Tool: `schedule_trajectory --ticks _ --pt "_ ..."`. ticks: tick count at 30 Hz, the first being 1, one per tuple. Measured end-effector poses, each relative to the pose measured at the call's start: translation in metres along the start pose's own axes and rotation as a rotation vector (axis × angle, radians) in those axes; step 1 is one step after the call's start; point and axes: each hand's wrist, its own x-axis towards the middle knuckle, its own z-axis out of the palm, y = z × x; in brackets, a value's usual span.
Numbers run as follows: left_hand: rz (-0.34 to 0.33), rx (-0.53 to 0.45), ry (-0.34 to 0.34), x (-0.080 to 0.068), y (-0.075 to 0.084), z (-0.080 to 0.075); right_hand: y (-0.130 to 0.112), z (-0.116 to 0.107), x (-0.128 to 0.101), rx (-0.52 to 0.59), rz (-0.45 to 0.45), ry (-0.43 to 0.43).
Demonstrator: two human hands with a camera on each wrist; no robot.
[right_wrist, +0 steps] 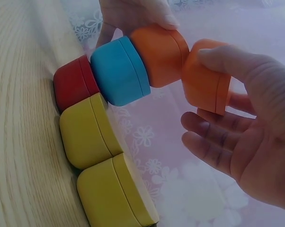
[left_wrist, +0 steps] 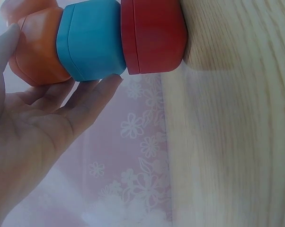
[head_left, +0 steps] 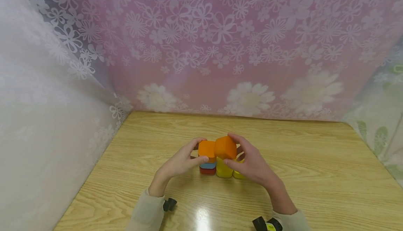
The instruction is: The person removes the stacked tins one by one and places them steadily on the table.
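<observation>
Rounded cube-like blocks, each with a seam near one end, are stacked on the table: a red block (left_wrist: pixel 156 35) at the bottom, a blue block (left_wrist: pixel 93 40) above it, an orange block (head_left: pixel 206 148) on top. My left hand (head_left: pixel 179 161) holds that top orange block between thumb and fingers, some fingertips reaching down along the blue one. A second orange block (head_left: pixel 226 147) is pinched in my right hand (head_left: pixel 256 162), tilted and raised above the yellow blocks. Its edge meets, or nearly meets, the side of the top orange block.
Two yellow blocks (right_wrist: pixel 88 135) stand in a row beside the red one, the farther one partly behind my right hand in the head view. The wooden table (head_left: pixel 126 175) ends at a floral curtain (head_left: pixel 195 49) behind, with more curtain at both sides.
</observation>
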Motion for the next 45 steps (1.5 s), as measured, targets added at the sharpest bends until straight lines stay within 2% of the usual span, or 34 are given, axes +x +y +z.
schedule_trajectory --ticks 13,27,45 --pt "-0.013 0.017 0.006 0.001 -0.002 0.001 0.005 -0.009 -0.003 -0.04 0.018 -0.021" --pt "-0.009 0.033 0.009 0.0 0.003 0.001 0.01 -0.017 -0.005 -0.075 0.068 -0.022" --pt "-0.025 0.041 0.015 0.001 0.002 0.001 0.023 -0.05 -0.016 -0.101 0.17 -0.002"
